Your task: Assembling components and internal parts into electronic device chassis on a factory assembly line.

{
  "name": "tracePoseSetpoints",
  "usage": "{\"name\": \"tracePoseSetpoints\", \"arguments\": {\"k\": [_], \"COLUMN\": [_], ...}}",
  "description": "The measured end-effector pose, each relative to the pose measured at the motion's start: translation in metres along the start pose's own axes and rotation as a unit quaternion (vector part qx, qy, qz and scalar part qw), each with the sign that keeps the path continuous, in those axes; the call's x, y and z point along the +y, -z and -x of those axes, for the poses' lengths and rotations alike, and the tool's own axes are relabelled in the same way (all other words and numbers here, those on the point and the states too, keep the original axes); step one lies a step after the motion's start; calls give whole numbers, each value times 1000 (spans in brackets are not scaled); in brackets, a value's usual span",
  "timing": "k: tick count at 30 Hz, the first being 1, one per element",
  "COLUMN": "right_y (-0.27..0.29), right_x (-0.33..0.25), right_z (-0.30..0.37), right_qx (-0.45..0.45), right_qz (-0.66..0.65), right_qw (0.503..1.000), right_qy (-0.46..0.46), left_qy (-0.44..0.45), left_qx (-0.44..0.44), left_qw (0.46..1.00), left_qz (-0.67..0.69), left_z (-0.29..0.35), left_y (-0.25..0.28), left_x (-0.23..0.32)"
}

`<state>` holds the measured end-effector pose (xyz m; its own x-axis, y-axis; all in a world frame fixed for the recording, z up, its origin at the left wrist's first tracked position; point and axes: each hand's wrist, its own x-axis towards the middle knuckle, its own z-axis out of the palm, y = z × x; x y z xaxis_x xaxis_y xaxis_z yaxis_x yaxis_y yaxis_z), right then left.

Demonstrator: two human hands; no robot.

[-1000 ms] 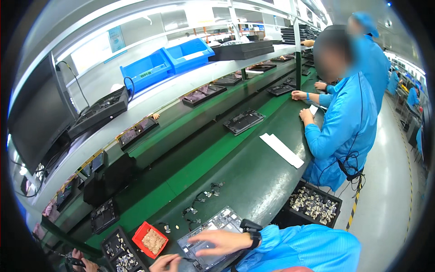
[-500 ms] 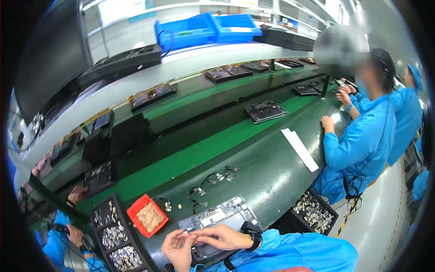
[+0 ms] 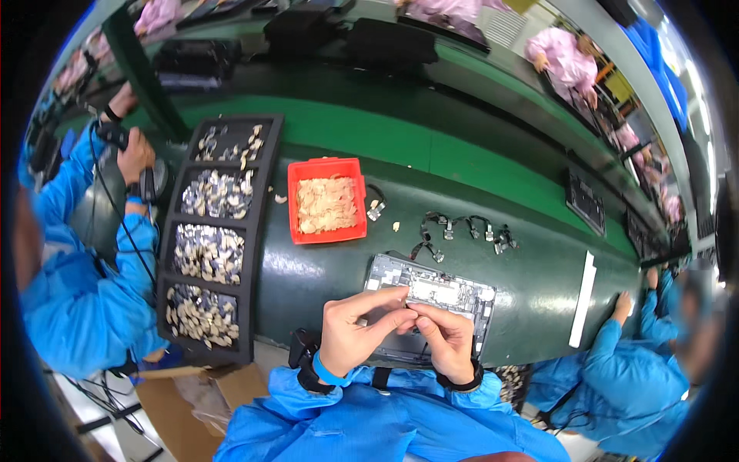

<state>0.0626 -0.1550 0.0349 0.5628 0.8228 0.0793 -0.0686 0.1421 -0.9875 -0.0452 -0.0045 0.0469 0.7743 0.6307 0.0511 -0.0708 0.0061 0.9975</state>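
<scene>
An opened laptop base (image 3: 471, 293), its circuit board showing, lies on the dark green bench in front of me. Above its near half, my left hand (image 3: 356, 333) and my right hand (image 3: 448, 340) meet with thumbs and fingertips pinched together. Whatever sits between the fingertips is too small to make out. Beyond the laptop base lie several short black cables with small metal-looking modules (image 3: 448, 226), in a loose row. One more cable piece (image 3: 376, 206) rests beside a red bin (image 3: 362, 202) of small tan pieces.
Left of the red bin stands a black compartment tray (image 3: 254, 223) filled with small light and dark parts. A white strip (image 3: 583, 300) lies to the right. Co-workers in blue sit on both sides. A cardboard box (image 3: 181, 416) stands below the bench at left.
My view has swung left and down, so the red bin and tray now appear nearer the middle. Both hands stay pinched together over the laptop base.
</scene>
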Motion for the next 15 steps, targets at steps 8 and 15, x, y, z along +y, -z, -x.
{"name": "tracePoseSetpoints", "arguments": {"k": [8,15], "right_y": [-5,0], "right_x": [0,-5], "right_z": [-1,-1], "right_qx": [14,-8], "right_qz": [26,33], "right_qw": [999,999], "right_qy": [-12,-22], "left_qy": [-43,-137], "left_qx": [-34,-68], "left_qw": [997,988], "left_qz": [61,-25], "left_z": [-3,-6], "left_y": [12,19], "left_x": [-9,-10]}}
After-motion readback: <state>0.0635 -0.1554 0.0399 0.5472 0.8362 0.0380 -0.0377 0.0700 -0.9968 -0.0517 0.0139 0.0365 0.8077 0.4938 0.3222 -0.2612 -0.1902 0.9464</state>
